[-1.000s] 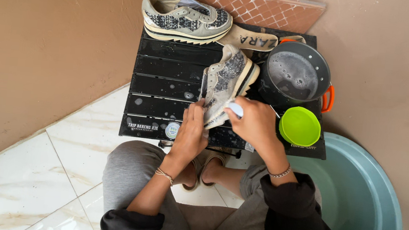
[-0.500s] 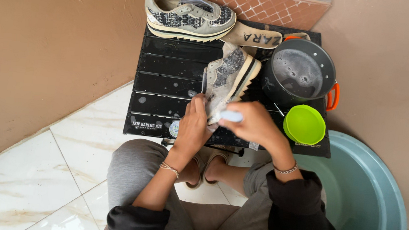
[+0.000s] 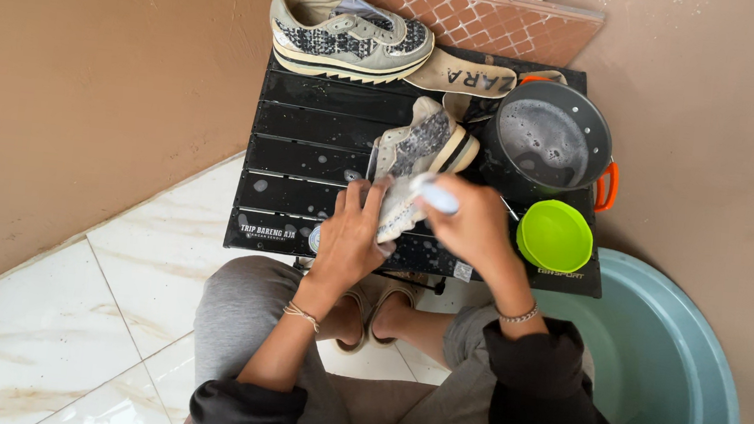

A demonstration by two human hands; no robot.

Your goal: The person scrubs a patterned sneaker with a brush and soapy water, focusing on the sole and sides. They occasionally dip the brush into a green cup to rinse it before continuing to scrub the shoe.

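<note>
Left hand (image 3: 351, 237) grips wet shoe (image 3: 419, 156), right hand (image 3: 472, 226) closed on brush (image 3: 436, 194); pot (image 3: 545, 143), green bowl (image 3: 554, 236) just right, second shoe (image 3: 348, 34) beyond on table (image 3: 310, 141).

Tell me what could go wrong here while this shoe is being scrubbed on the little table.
The left hand alone steadies the soapy shoe; it might slip as the right hand scrubs with the brush. The pot of sudsy water and green bowl sit near the table edge, so a stray elbow could possibly tip them.
</note>
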